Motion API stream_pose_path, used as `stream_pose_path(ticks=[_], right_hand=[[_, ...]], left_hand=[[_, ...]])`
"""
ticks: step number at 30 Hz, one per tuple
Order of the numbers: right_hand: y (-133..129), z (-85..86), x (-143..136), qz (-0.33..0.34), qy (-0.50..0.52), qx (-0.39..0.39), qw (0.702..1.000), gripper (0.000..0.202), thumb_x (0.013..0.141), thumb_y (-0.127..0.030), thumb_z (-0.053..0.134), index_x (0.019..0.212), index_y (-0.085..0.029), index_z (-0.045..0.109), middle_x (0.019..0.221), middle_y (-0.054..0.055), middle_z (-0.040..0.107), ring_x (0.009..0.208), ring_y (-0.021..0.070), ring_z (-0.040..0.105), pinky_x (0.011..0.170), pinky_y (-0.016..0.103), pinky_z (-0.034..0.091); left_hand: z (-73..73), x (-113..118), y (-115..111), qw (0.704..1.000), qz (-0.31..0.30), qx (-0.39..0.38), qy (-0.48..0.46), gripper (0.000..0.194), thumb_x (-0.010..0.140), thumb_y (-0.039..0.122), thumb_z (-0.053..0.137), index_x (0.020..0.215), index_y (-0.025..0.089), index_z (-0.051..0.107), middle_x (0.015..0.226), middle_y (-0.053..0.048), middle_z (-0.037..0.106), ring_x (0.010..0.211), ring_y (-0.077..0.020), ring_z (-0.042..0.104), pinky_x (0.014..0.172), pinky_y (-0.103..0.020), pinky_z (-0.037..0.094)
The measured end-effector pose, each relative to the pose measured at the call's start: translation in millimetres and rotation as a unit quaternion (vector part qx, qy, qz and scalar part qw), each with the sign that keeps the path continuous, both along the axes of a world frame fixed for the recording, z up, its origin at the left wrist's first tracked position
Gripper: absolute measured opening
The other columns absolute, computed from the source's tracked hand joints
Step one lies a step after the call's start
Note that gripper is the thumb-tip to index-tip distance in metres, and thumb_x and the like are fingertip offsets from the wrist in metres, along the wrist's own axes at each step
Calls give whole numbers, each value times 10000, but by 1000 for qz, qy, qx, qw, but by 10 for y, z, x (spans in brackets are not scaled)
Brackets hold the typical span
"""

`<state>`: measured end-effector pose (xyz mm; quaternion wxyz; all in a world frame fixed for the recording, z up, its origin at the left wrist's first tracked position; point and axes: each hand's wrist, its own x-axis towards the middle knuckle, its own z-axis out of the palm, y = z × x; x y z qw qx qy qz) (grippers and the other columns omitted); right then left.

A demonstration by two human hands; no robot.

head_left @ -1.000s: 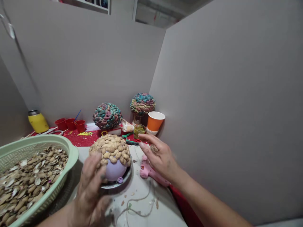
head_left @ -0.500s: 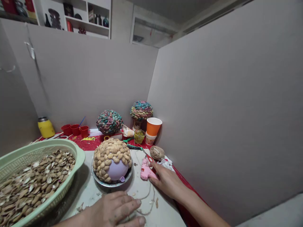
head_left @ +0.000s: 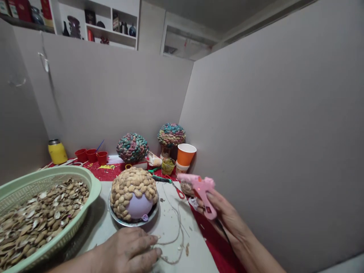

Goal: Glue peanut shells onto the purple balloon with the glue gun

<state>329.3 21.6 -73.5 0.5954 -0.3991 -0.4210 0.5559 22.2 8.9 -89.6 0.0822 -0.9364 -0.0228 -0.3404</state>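
Observation:
A pink hot glue gun is raised in my right hand, fingers wrapped round its handle and nozzle pointing left. My left hand rests palm down on the pale board, fingers stretched out, fingertips touching a loop of thin twine. Just beyond it, a lilac balloon partly covered with tan nut shells sits in a metal bowl. The balloon's knotted end faces me. A roll of twine is partly hidden behind the glue gun, beside red-handled scissors.
A green basket of shells stands at left. Behind are two coloured shell-covered balls, orange and white paper cups, red cups and a yellow jar. Grey panels enclose the table.
My right hand has lifted the hot glue gun off the board and moved it up and right. My left hand has shifted slightly left, and its fingers are closer together.

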Motion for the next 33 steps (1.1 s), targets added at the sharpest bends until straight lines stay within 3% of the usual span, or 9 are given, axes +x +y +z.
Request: stream_pose_path(ticks=[1, 3, 5, 8, 14, 17, 22, 29, 33], right_hand=[[-10, 13, -61, -2, 69, -14, 998, 514, 657, -448, 865, 1018, -201, 595, 947, 40, 658, 646, 96, 561, 580, 197, 497], [-13, 18, -213, 17, 78, -38, 996, 479, 629, -429, 888, 955, -175, 645, 866, 25, 651, 483, 36, 437, 401, 138, 370], [13, 24, -363, 38, 67, -56, 995, 390, 649, -378, 879, 870, -135, 668, 735, 12, 618, 406, 21, 347, 340, 140, 298], [112, 110, -519, 48, 65, -27, 996, 331, 684, -385, 841, 800, -134, 659, 705, 3, 610, 398, 24, 343, 367, 161, 327], [272, 283, -738, 78, 60, 65, 993, 306, 762, -454, 747, 863, -186, 639, 686, -11, 612, 462, 79, 422, 478, 213, 375], [220, 168, -829, 101, 30, 80, 991, 352, 836, -505, 665, 808, -154, 653, 531, -21, 516, 476, 99, 421, 489, 214, 337], [109, -63, -819, 108, -26, 94, 989, 379, 849, -539, 642, 863, -161, 652, 590, -4, 533, 528, 114, 441, 506, 215, 319], [90, -328, -791, 44, -91, 84, 991, 443, 772, -592, 701, 704, -166, 601, 646, 16, 545, 579, 141, 472, 555, 251, 383], [71, -447, -811, 27, -100, 58, 993, 437, 754, -583, 725, 710, -168, 596, 598, -6, 503, 503, 118, 415, 459, 228, 321]], left_hand=[[-10, -11, 6, 1000, 2, -6, 2, 311, 972, 202, 392, 1188, 46, 552, 969, -211, 747, 784, -247, 725, 697, -367, 599], [-24, -29, 12, 1000, 2, -18, 4, 323, 964, 197, 392, 1196, 38, 551, 988, -222, 739, 823, -261, 722, 720, -385, 595], [-29, -36, 10, 1000, -1, -30, 4, 316, 942, 172, 423, 1197, 38, 552, 982, -221, 735, 833, -257, 717, 739, -384, 590], [-19, -21, -6, 999, -1, -44, 7, 320, 916, 156, 450, 1200, 42, 542, 963, -219, 734, 826, -250, 710, 734, -377, 588], [18, 45, -48, 998, -4, -55, -5, 284, 926, 143, 445, 1178, 43, 529, 900, -216, 743, 720, -240, 705, 625, -348, 583], [8, 67, -53, 999, 2, -44, -6, 271, 926, 130, 449, 1173, 49, 527, 866, -201, 743, 689, -232, 703, 589, -331, 574], [-65, 107, -20, 1000, -4, -28, -8, 241, 928, 132, 483, 1147, 49, 538, 850, -173, 746, 711, -218, 705, 621, -315, 572], [-191, 148, -7, 999, 2, -31, 6, 207, 905, 220, 595, 1088, 127, 563, 802, -92, 720, 680, -154, 690, 653, -249, 561], [-301, 179, -30, 999, 20, -27, 31, 173, 927, 303, 558, 1006, 156, 602, 801, -87, 712, 648, -138, 665, 627, -234, 546]])
